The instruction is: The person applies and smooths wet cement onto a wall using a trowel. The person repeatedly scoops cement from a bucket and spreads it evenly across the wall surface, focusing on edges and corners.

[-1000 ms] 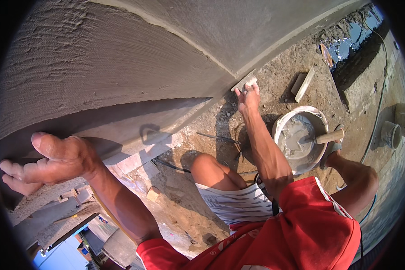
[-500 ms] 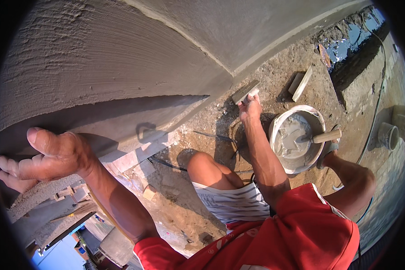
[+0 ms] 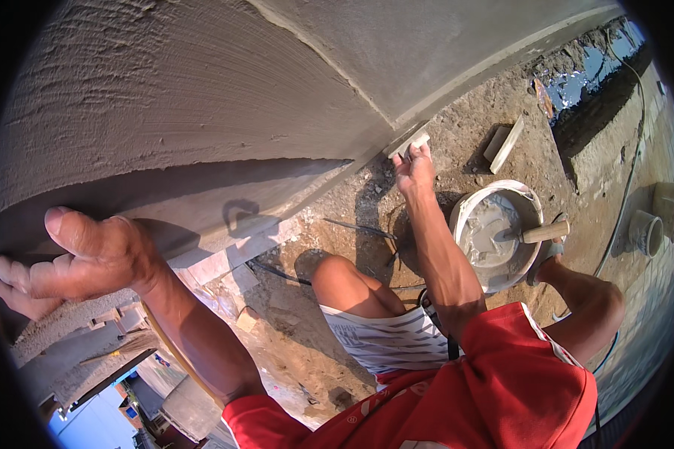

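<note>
Left hand: the left hand [image 3: 90, 258] is nearest, by the wall's lower left edge, thumb spread wide from the bent fingers, nothing seen in it; whether it touches the wall I cannot tell. If it steadies the body, it should keep off soft plaster.
Right hand: the right hand [image 3: 414, 172] has its fingers closed round the float's pale handle, arm stretched well out. A loose wrist should keep the stroke even.
Float: the float [image 3: 404, 144] is at the wall's foot, just beside the lower end of the corner. Best kept flat, with light, steady pressure, so its end does not gouge the joint.
Wall: the wall [image 3: 202, 97] is rough toward its upper left, smoother near the corner; those ridges would want longer strokes.
Bucket: the bucket [image 3: 457, 224] stands on the ground beside the right forearm, mortar [image 3: 487, 232] and a trowel [image 3: 545, 230] inside; elbow clear of its rim.
Board: the board [image 3: 508, 144] lies beyond the bucket.
</note>
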Demonstrator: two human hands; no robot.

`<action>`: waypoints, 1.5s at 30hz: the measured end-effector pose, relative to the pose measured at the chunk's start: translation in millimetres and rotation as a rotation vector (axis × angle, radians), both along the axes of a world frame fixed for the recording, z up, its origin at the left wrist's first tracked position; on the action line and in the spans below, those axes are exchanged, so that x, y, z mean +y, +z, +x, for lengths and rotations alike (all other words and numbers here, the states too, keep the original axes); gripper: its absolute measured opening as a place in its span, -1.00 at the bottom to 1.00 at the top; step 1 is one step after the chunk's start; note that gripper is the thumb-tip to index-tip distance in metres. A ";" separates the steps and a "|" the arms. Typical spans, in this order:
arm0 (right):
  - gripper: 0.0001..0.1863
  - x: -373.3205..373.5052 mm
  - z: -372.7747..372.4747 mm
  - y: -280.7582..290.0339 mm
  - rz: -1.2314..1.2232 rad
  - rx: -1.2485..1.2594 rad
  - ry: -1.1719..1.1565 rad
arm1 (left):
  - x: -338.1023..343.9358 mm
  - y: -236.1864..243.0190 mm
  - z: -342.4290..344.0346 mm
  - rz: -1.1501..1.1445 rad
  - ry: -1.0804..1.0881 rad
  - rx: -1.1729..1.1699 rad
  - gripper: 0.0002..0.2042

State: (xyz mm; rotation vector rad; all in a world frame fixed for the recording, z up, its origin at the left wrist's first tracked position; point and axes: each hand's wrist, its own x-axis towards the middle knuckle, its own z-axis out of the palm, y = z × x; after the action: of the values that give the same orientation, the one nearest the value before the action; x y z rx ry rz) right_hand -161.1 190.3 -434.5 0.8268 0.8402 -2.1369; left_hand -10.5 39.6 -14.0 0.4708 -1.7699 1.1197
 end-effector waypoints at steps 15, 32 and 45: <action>-0.56 50.0 6.5 37.2 -0.018 0.025 -0.046 | -4.0 0.4 2.5 -0.041 0.026 0.002 -0.33; -0.57 0.5 34.5 -5.2 -0.078 -0.055 0.028 | 7.5 -1.9 -7.1 0.069 -0.015 0.038 -0.30; -0.61 -5.7 61.7 172.2 -0.176 0.236 -0.011 | -0.1 0.5 -5.8 -0.097 0.028 -0.026 -0.34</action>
State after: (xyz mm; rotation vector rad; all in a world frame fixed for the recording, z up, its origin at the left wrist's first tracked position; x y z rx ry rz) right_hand -99.4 184.7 -262.3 0.4971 0.7511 -2.3102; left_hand -16.2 39.6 -13.6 0.4250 -1.7269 1.2299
